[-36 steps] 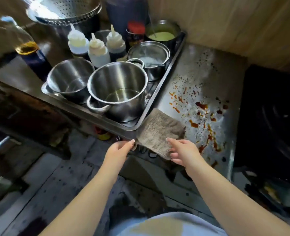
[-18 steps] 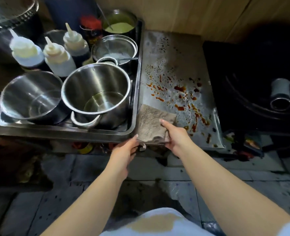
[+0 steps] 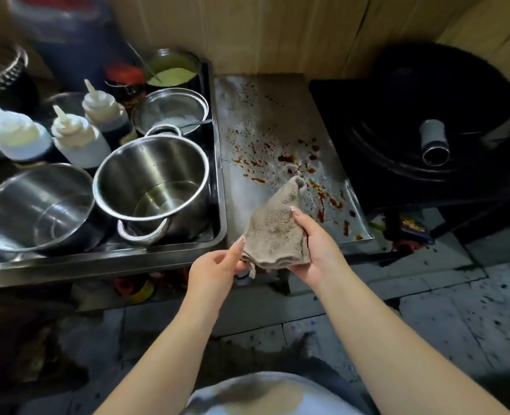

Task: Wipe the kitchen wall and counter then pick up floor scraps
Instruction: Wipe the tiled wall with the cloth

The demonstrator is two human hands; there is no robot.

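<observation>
Now both hands, left hand (image 3: pixel 217 266) and right hand (image 3: pixel 315 250), grip the folded grey-brown terry cloth (image 3: pixel 277 229), ready, I judge, to wipe the red-splattered steel counter (image 3: pixel 256 121) beyond.

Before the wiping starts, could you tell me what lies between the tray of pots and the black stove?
In the head view, the steel counter, spattered with red-brown sauce, lies between the tray and stove.

You face a flat steel counter (image 3: pixel 280 121) — deep steel tray (image 3: pixel 220 175) of pots left, black stove (image 3: pixel 397 139) right.
</observation>
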